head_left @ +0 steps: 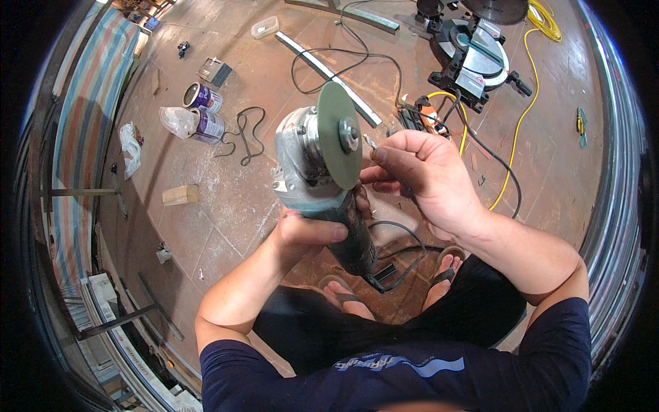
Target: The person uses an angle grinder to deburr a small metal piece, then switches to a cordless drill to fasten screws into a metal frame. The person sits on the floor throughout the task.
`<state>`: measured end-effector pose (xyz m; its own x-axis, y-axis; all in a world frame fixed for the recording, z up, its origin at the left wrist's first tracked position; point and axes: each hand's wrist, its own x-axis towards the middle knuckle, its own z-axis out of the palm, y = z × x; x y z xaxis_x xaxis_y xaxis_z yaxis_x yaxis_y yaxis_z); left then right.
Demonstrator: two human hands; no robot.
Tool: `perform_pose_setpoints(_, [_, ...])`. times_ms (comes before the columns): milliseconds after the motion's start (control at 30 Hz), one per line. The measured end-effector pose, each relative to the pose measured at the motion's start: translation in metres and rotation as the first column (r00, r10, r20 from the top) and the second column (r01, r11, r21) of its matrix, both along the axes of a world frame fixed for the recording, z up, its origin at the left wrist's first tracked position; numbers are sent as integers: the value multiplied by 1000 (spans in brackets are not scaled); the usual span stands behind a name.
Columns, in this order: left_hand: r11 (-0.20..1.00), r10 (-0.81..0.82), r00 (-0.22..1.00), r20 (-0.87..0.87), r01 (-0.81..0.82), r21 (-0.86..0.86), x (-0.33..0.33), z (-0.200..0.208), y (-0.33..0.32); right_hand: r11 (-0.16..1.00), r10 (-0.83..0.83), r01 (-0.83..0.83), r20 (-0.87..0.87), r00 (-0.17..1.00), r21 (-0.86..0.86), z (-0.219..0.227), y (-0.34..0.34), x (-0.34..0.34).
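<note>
An angle grinder (296, 147) with a grey metal head and dark body stands in front of me, its green disc (335, 117) facing right. My left hand (309, 230) is wrapped round the grinder's body just under the head. Close to the metal hub (351, 134) at the disc's centre, my right hand (443, 182) pinches a small shiny metal piece (369, 141) between thumb and fingertips. The piece is too small to name and looks apart from the hub. A black cord (412, 237) curls beside the grinder's lower end.
A mitre saw (473, 65) stands at the far right, with a yellow cable (530, 117) nearby. Paint cans (204, 98), a wooden block (180, 195) and a long metal bar (328, 77) lie ahead. Metal profiles (621, 185) line the right side; pliers (582, 128) lie on the floor.
</note>
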<state>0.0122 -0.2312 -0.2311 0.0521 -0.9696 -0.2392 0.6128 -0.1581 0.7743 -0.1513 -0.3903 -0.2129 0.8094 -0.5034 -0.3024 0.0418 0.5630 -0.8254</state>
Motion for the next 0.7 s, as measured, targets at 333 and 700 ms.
perform_pose_setpoints(333, [1000,4,1000,-21,-5,-20,-2,2,-4,1000,4,-4,5,1000,-24,-3,-1,1])
perform_pose_setpoints(700, [1000,2,1000,-4,-2,-25,2,-12,0,999,10,-11,-32,999,-43,-3,-2,1])
